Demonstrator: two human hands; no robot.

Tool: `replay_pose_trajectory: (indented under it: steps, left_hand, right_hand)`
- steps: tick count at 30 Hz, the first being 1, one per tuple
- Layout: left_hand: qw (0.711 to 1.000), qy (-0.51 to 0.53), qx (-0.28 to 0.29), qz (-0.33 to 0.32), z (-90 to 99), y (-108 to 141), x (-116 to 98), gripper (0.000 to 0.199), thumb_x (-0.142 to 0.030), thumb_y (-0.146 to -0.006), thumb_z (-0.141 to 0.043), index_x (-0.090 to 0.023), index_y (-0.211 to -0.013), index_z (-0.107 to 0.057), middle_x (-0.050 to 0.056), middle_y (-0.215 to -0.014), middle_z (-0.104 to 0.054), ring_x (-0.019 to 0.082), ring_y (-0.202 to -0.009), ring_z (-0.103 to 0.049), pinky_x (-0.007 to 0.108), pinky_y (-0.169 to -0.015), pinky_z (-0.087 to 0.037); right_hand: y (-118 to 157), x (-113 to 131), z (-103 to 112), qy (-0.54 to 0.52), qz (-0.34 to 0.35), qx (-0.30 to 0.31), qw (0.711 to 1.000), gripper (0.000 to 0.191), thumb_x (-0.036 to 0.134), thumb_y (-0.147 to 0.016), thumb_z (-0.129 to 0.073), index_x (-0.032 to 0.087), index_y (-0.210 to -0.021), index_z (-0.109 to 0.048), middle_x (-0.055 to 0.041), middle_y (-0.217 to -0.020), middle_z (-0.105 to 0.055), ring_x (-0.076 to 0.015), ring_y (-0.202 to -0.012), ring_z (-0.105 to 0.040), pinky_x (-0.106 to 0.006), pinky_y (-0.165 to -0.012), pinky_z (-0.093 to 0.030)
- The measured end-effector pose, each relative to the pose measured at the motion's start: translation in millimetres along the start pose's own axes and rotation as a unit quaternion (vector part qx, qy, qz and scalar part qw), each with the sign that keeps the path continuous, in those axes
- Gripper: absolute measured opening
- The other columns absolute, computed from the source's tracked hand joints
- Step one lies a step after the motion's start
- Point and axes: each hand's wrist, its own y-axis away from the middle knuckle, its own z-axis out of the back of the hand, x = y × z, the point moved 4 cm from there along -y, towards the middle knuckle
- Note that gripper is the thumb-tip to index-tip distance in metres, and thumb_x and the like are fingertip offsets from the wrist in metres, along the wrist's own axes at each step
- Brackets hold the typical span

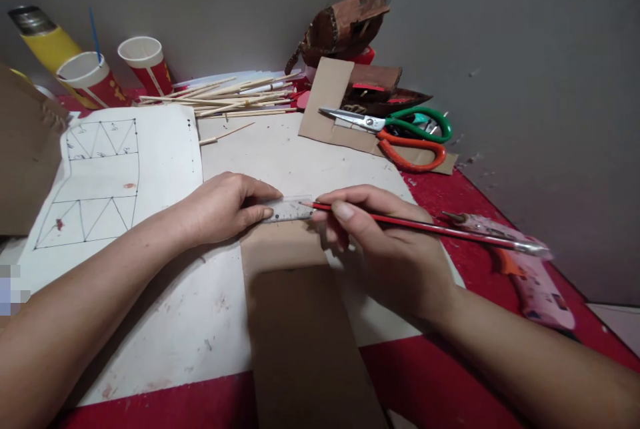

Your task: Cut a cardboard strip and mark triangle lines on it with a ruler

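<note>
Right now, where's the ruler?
Head view, centre: the clear ruler lies at the far end of the cardboard strip, between the left hand and right hand.

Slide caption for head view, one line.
Left hand holds a clear ruler at the far end of a cardboard strip; right hand holds a red pencil, tip over the ruler.

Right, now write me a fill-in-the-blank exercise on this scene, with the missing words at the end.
1. The left hand steadies a clear, graduated ____ on the cardboard strip.
2. The right hand holds a sharpened red ____.
3. The scissors have one green handle and one ____ handle.
4. A blue stick stands in one of ____ red-and-white cups.

Missing words: ruler; pencil; orange; two.
</note>
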Motion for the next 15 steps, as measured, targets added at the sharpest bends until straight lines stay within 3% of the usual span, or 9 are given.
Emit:
replay_pose_trajectory:
  steps: [6, 11, 15]
  left_hand:
    - [0.999, 0.049, 0.01, 0.021, 5.6, 0, 0, 0.038, -0.035, -0.091, -0.057, -0.019, -0.122, -0.072, 0.005, -0.103, -0.079, 0.021, -0.086, -0.069, 0.03, -0.078, -0.052]
    - [0.998, 0.047, -0.016, 0.048, 22.2, 4, -4, 0.043, -0.043, -0.09, -0.057, -0.019, -0.122, -0.072, 0.003, -0.089, -0.077, 0.019, -0.075, -0.066, 0.027, -0.067, -0.049]
    - [0.998, 0.019, -0.032, 0.059, 35.3, 16, -8, 0.042, -0.045, -0.088, -0.059, -0.02, -0.118, -0.074, 0.001, -0.075, -0.071, 0.017, -0.065, -0.06, 0.026, -0.06, -0.045]
  right_hand:
    - [3, 21, 7, -0.018, 0.009, -0.015, 1.0, 0.011, 0.028, -0.081, -0.076, 0.023, -0.09, -0.072, -0.0009, -0.073, -0.07, -0.0122, -0.055, -0.055, -0.025, -0.048, -0.045]
    - [8, 5, -10, -0.132, -0.051, -0.005, 0.99, 0.012, 0.033, -0.084, -0.07, 0.022, -0.085, -0.064, 0.0004, -0.072, -0.067, -0.0105, -0.054, -0.054, -0.022, -0.043, -0.042]
    - [13, -10, -18, -0.157, -0.064, 0.007, 0.986, 0.018, 0.035, -0.086, -0.068, 0.02, -0.08, -0.061, 0.0016, -0.068, -0.066, -0.008, -0.049, -0.05, -0.019, -0.043, -0.041]
